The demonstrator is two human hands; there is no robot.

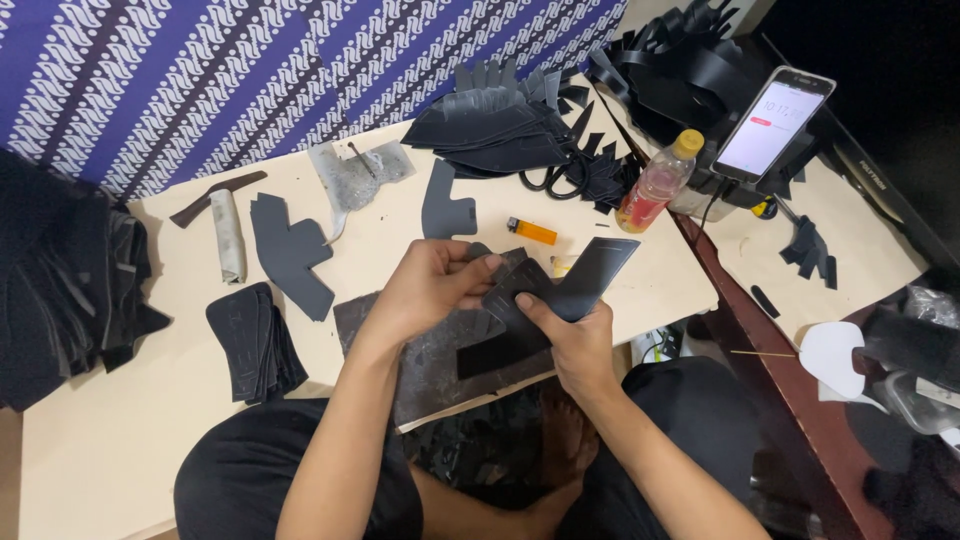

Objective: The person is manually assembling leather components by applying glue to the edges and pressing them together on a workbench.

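Both hands work one dark cut piece (pixel 575 285) just above the worktop (pixel 130 440): the left hand (pixel 430 285) is closed, pinching its near edge, and the right hand (pixel 580 345) grips it from below with the thumb pressed on top, over a dark mat (pixel 440 365). The step looks like joining or folding layers, so the next move seems to call for keeping the edges aligned under firm pressure. Beyond lie an orange lighter (pixel 532 231), a yellow-capped bottle (pixel 656 185) of reddish liquid and a propped phone (pixel 775 122) with a lit screen.
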